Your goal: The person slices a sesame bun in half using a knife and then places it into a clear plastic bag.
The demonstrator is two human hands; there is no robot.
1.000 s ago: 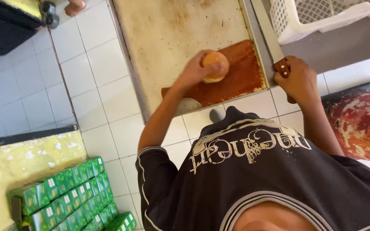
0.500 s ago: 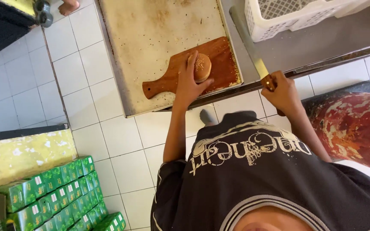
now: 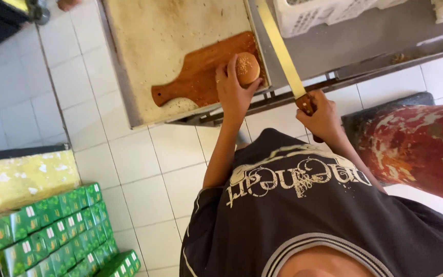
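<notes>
Sesame bun (image 3: 247, 68): whole, uncut, on the wooden cutting board (image 3: 201, 77) atop the bench (image 3: 170, 31). Left hand (image 3: 233, 92) fingers curled around it. Right hand (image 3: 323, 117) clenched on long knife (image 3: 282, 51) (blade beside bun, not touching it).

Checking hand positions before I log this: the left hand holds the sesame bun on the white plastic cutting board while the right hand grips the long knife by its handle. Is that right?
Not quite. In the head view the cutting board is brown wood, not white plastic. The rest stands: the left hand holds the sesame bun on it, and the right hand grips the long knife by its handle.
</notes>
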